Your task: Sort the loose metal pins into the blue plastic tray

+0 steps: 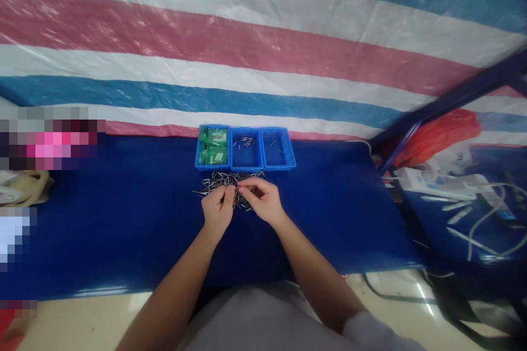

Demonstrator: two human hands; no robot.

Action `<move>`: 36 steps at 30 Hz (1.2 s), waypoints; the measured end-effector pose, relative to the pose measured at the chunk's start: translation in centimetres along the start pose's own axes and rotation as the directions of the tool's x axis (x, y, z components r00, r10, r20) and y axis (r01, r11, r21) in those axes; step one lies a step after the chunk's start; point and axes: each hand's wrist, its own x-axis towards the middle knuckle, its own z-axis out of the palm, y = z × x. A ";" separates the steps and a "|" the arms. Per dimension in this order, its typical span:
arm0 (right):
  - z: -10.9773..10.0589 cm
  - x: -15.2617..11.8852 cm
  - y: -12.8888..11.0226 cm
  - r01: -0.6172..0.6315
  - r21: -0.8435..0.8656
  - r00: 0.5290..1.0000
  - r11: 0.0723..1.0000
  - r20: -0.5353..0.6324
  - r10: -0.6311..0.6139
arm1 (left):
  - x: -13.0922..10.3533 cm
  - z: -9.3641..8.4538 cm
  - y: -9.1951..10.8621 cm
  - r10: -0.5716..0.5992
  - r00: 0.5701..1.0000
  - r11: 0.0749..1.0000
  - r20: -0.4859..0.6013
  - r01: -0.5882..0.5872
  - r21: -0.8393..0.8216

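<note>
A heap of thin, dark, shiny metal pins (218,180) lies on the blue tabletop, partly covered by my hands. My left hand (217,213) is closed at the near edge of the heap, thumb against its fingers. Beside it, my right hand (265,203) pinches with thumb and index finger, tips close to the left thumb. What the fingertips hold is too small to make out. Just beyond the heap, three blue bins stand side by side. Green packets (216,137) fill the left bin (198,166); several pins lie in the middle bin (246,160), a few in the right bin (281,161).
The blue table (123,219) runs up to a striped plastic sheet (247,44) behind the bins. At the right, beyond a dark metal post (405,142), another surface bears a red bag (440,134), a white power strip (432,184) and cables. A blurred person is at the far left.
</note>
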 end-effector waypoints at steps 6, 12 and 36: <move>0.0 0.0 -0.7 0.062 -0.069 0.998 0.996 0.035 -0.060 | 0.0 -0.1 0.0 0.021 1.000 1.000 0.005 -0.021 -0.005; 0.1 0.0 -0.8 0.050 -0.113 0.999 0.992 0.016 -0.048 | -0.1 -0.1 0.2 -0.014 1.000 1.000 -0.005 0.014 -0.015; -0.1 0.2 -0.9 0.182 -0.192 0.983 0.964 0.053 -0.175 | 0.0 0.0 0.3 0.014 1.000 0.999 -0.013 -0.014 0.031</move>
